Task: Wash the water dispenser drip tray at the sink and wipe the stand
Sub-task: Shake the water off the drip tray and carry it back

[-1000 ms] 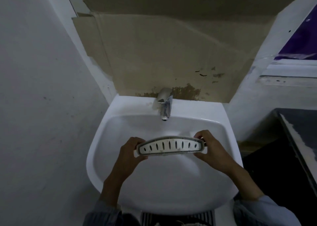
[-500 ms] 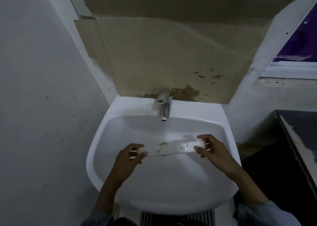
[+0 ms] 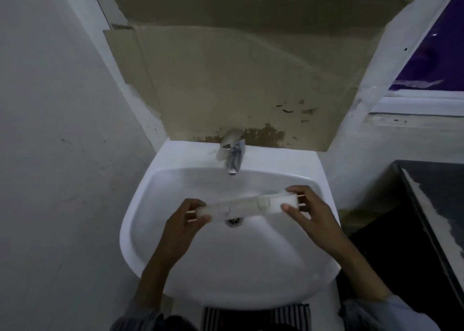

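Holding the drip tray (image 3: 247, 206) over the sink (image 3: 226, 285), you've got one hand on each end. Your left hand (image 3: 183, 224) pinches the left end, and your right hand (image 3: 311, 212) pinches the right end, which sits a touch higher, so the tray slants. It's blurred, so which face is up I can't tell. It hangs above the drain (image 3: 234, 221), in front of the faucet (image 3: 233, 152).
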